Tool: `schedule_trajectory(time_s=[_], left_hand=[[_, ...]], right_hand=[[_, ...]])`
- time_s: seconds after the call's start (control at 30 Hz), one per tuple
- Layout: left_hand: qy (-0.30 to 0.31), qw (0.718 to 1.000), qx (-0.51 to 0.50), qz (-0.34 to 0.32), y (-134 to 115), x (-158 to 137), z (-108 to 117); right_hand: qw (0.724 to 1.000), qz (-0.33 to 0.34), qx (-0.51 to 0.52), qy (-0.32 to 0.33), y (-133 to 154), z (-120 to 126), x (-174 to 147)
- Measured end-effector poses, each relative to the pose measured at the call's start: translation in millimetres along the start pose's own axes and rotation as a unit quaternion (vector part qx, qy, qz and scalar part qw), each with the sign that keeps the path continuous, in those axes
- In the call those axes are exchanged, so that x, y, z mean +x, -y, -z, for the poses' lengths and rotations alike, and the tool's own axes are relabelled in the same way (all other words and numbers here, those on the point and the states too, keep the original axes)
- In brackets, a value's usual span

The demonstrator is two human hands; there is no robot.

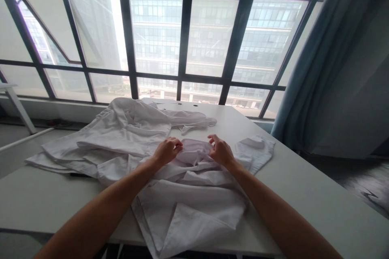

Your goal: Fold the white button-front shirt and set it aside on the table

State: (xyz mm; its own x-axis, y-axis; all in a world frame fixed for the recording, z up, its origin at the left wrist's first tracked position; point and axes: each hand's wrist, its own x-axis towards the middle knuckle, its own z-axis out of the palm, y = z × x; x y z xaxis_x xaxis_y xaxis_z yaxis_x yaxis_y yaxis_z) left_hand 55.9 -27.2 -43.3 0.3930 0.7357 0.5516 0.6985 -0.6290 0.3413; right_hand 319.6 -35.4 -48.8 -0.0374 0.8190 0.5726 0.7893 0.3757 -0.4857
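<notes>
White table (pixel 306 194) set against a tall grid window (pixel 182 32); blue curtain (pixel 331 60) hanging at the right. White shirt (pixel 191 194) lies crumpled directly before the person, its body running from the near table edge away toward the window; its upper bunched part sits between both hands. Left hand (pixel 166 150) rests on that bunch from the left, fingers curled and pinching a fold; right hand (pixel 221 151) meets it from the right, fingers bent, apparently gripping cloth, though the contact is partly hidden. Both hands stand equally near, close together. Second white garment (pixel 115 137) lies spread to the left, touching the shirt.
</notes>
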Motion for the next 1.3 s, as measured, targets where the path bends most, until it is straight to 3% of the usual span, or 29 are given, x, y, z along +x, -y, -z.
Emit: schedule_trajectory(time_s=[0.07, 0.2, 0.4, 0.57, 0.73, 0.83, 0.97, 1.2, 1.3], left_hand=[[0.002, 0.999, -0.017, -0.047, -4, 0, 2], [0.013, 0.988, -0.050, -0.143, -15, -1, 6], [0.001, 0.969, -0.089, -0.230, -24, -2, 12], [-0.024, 0.973, -0.086, -0.211, -15, 0, 10], [-0.050, 0.971, -0.096, -0.214, -11, 0, 9], [-0.067, 0.969, -0.094, -0.217, -6, 2, 11], [-0.077, 0.978, -0.064, -0.185, 12, 7, 12], [0.031, 0.993, -0.003, -0.112, 19, 9, 18], [0.067, 0.995, 0.039, -0.071, 11, 8, 23]], right_hand=[[0.999, 0.030, -0.030, 0.007, -1, -2, -1], [0.996, 0.079, 0.033, 0.018, 5, -7, -2], [0.994, 0.048, 0.100, 0.023, 6, -14, 2], [0.980, -0.034, 0.194, 0.036, -2, -16, 4], [0.984, 0.003, 0.160, 0.075, 0, -11, 5], [0.974, -0.022, 0.187, 0.123, -1, -6, 6], [0.934, -0.086, 0.295, 0.181, -5, 4, 9], [0.854, -0.210, 0.410, 0.241, -1, 19, 6], [0.836, -0.217, 0.434, 0.256, 3, 23, 5]])
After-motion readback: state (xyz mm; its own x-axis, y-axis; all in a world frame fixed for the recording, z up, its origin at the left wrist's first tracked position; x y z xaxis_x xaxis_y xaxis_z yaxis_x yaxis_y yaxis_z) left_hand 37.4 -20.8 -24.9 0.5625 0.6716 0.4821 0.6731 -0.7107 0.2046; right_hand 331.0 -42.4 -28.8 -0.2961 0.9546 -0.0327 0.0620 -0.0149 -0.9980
